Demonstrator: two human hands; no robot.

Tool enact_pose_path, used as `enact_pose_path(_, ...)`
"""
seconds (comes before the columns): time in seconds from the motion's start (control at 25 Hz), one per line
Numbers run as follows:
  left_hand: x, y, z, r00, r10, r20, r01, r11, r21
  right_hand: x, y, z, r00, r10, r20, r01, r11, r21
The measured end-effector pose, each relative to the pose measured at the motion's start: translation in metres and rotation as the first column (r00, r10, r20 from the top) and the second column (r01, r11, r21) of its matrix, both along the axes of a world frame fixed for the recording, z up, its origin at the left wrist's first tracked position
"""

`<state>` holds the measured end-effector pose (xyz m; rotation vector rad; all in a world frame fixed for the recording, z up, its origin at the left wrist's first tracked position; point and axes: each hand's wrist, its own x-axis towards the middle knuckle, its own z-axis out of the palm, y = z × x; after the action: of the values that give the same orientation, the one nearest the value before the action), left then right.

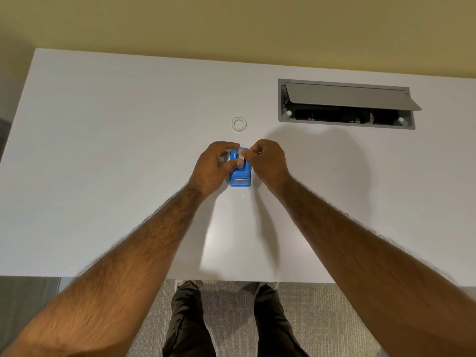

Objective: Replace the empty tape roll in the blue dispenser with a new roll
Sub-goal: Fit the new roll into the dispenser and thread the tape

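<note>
The blue tape dispenser point(240, 179) stands on the white table point(116, 163), its cutter end toward me. A pale tape roll point(241, 153) sits in its top slot, partly hidden by fingers. My left hand point(215, 167) curls round the dispenser's left side, thumb against the roll. My right hand point(266, 161) pinches the roll from the right. A white ring-shaped tape core point(239, 123) lies flat on the table just beyond the hands.
A grey cable hatch point(346, 104) with its lid raised is set into the table at the back right. The table's near edge runs just above my legs and the grey carpet point(322, 318).
</note>
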<state>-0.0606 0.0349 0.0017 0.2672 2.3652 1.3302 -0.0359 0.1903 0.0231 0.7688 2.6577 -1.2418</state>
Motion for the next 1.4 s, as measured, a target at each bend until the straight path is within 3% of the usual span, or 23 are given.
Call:
enact_pose_path(0.36,-0.004,0.001,0.003,0.999,-0.042,0.011,0.042,0.999,-0.015,-0.002,-0.005,0.005,0.999,0.046,-0.026,-0.045,0.998,0.035)
enact_pose_path(0.76,-0.003,-0.002,0.001,0.997,-0.074,-0.003,0.074,0.997,-0.026,0.000,-0.004,0.003,0.999,-0.046,0.016,0.047,0.996,-0.078)
enact_pose_path(1.4,-0.002,-0.001,0.002,0.994,-0.100,-0.053,0.096,0.993,-0.075,-0.006,-0.007,0.008,0.996,0.090,0.025,-0.092,0.988,0.122)
